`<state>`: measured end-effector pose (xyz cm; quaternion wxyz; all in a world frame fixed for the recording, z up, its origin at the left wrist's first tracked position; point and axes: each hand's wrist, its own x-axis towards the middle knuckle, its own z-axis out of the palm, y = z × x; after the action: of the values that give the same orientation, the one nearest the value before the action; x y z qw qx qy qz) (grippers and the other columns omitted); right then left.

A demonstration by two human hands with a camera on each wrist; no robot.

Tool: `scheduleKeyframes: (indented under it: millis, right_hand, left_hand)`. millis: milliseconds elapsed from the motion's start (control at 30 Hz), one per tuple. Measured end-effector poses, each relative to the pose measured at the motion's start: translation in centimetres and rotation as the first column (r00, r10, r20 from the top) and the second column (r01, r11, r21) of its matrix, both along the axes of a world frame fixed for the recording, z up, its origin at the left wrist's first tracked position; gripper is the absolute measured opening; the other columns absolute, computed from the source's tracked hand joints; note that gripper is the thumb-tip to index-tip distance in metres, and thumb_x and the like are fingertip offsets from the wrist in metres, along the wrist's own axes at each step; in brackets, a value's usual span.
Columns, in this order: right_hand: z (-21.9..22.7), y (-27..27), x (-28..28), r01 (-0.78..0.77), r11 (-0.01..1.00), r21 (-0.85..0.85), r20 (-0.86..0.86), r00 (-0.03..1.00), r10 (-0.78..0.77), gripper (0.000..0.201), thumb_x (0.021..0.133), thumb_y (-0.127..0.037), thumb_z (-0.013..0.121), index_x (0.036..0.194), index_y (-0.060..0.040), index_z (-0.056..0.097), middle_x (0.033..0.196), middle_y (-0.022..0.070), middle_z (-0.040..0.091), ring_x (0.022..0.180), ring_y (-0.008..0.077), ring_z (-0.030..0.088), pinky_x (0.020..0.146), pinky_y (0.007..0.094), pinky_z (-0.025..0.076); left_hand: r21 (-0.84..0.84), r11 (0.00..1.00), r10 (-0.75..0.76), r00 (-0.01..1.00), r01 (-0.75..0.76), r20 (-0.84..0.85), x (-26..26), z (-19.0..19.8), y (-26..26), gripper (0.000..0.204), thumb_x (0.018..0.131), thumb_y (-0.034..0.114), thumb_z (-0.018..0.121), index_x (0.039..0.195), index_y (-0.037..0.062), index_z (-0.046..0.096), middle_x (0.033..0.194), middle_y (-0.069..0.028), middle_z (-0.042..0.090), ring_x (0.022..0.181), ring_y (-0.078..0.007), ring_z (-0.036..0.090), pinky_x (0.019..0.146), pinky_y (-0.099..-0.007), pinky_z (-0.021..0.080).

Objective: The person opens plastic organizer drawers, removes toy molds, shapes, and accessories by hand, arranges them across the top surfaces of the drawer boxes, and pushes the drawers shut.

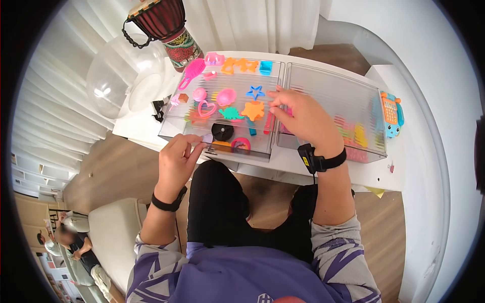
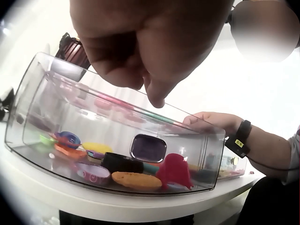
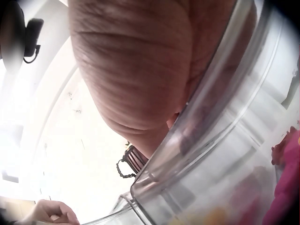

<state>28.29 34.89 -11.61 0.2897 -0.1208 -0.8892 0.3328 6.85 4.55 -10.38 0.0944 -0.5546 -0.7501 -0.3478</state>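
Left of the head frame's centre, we see the left hand (image 1: 178,153) with fingertips at a lavender piece (image 1: 207,138) by the clear box's (image 1: 242,80) near edge; we cannot tell if its grip pinches it. Right of centre, the right hand's (image 1: 305,115) grip is parted beside a blue star-shaped cutter (image 1: 255,92).

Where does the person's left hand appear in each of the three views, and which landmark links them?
Head: the left hand is left of centre, at the near edge of a clear box.
Left wrist: the left hand looms large at top centre.
Right wrist: the left hand is small, at bottom left.
Shared landmark: the drum, partly visible in all three.
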Motion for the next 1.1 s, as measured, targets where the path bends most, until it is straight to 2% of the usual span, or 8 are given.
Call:
scheduleKeyframes:
  millis: [67, 500, 700, 767, 900, 967, 1033, 1100]
  right_hand:
    - [-0.1, 0.1, -0.1, -0.016, 1.000, 0.016, -0.015, 1.000, 0.016, 0.010, 0.105, -0.011, 0.076, 0.109, -0.0024, 0.074, 0.136, 0.0188, 0.085, 0.143, 0.0406, 0.073, 0.113, 0.0494, 0.060]
    - [-0.1, 0.1, -0.4, -0.036, 0.999, -0.036, -0.012, 0.999, 0.036, 0.013, 0.104, -0.011, 0.080, 0.104, -0.0014, 0.072, 0.133, 0.0207, 0.085, 0.142, 0.0420, 0.073, 0.111, 0.0490, 0.060]
    - [0.3, -0.1, -0.2, -0.031, 0.997, -0.068, 0.003, 0.999, 0.032, 0.012, 0.107, -0.014, 0.078, 0.112, -0.0027, 0.077, 0.132, 0.0198, 0.085, 0.145, 0.0415, 0.072, 0.112, 0.0492, 0.060]
    - [0.0, 0.2, 0.2, -0.051, 0.998, 0.038, -0.056, 0.997, 0.053, 0.018, 0.108, -0.014, 0.077, 0.123, -0.0043, 0.080, 0.130, 0.0181, 0.086, 0.136, 0.0399, 0.077, 0.108, 0.0467, 0.061]
    - [2.0, 1.2, 2.8, -0.105, 0.987, -0.124, 0.009, 0.994, 0.107, 0.026, 0.109, -0.016, 0.076, 0.133, -0.0070, 0.081, 0.130, 0.0168, 0.086, 0.118, 0.0375, 0.082, 0.101, 0.0455, 0.062]
    - [4.6, 1.4, 5.0, 0.110, 0.992, -0.065, 0.047, 0.993, -0.107, 0.032, 0.108, -0.020, 0.076, 0.138, -0.0093, 0.080, 0.123, 0.0159, 0.087, 0.103, 0.0359, 0.080, 0.095, 0.0452, 0.062]
    - [6.0, 2.1, 7.5, 0.239, 0.966, -0.101, 0.083, 0.969, -0.231, 0.034, 0.107, -0.023, 0.077, 0.138, -0.0102, 0.080, 0.124, 0.0156, 0.086, 0.100, 0.0359, 0.079, 0.094, 0.0454, 0.061]
    - [6.9, 2.4, 10.2, 0.364, 0.921, -0.139, 0.120, 0.929, -0.349, 0.036, 0.107, -0.027, 0.078, 0.139, -0.0111, 0.080, 0.125, 0.0153, 0.086, 0.098, 0.0359, 0.078, 0.093, 0.0457, 0.061]
  left_hand:
    - [0.091, 0.996, 0.016, 1.000, -0.018, 0.027, -0.4, -1.0, 0.8, 0.022, 0.094, 0.003, 0.097, 0.107, 0.0042, 0.080, 0.072, -0.0018, 0.049, 0.062, -0.0134, 0.042, 0.058, -0.0323, 0.036]
    - [0.155, 0.969, 0.139, 0.942, -0.193, 0.304, -1.2, -3.3, 4.3, 0.033, 0.096, 0.006, 0.098, 0.108, 0.0041, 0.067, 0.071, 0.0057, 0.044, 0.065, -0.0053, 0.036, 0.058, -0.0253, 0.031]
    - [0.161, 0.957, 0.167, 0.913, -0.241, 0.371, -0.7, -4.4, 4.1, 0.030, 0.099, 0.005, 0.095, 0.107, 0.0042, 0.066, 0.071, 0.0068, 0.043, 0.065, -0.0036, 0.034, 0.059, -0.0252, 0.030]
    - [0.174, 0.951, 0.182, 0.919, -0.255, 0.350, 0.5, -4.6, 4.2, 0.025, 0.101, 0.004, 0.091, 0.108, 0.0044, 0.067, 0.071, 0.0066, 0.044, 0.065, -0.0034, 0.036, 0.059, -0.0256, 0.032]
    - [0.185, 0.979, 0.006, 0.922, -0.084, 0.386, 4.8, -4.6, 5.1, 0.020, 0.103, 0.002, 0.088, 0.110, 0.0045, 0.069, 0.070, 0.0067, 0.045, 0.064, -0.0035, 0.037, 0.059, -0.0261, 0.033]
    - [0.097, 0.995, -0.072, 0.885, 0.030, 0.459, 6.8, -4.9, 5.4, 0.020, 0.103, 0.001, 0.087, 0.113, 0.0042, 0.071, 0.070, 0.0068, 0.045, 0.064, -0.0039, 0.039, 0.059, -0.0260, 0.033]
    - [0.071, 0.991, -0.133, 0.884, 0.113, 0.449, 8.2, -5.3, 6.2, 0.022, 0.103, 0.001, 0.087, 0.119, 0.0042, 0.072, 0.070, 0.0051, 0.047, 0.063, -0.0054, 0.040, 0.059, -0.0268, 0.035]
    - [0.035, 0.971, -0.230, 0.886, 0.236, 0.403, 10.1, -4.9, 7.3, 0.027, 0.102, 0.005, 0.089, 0.123, 0.0083, 0.073, 0.068, -0.0022, 0.055, 0.057, -0.0153, 0.053, 0.057, -0.0331, 0.045]
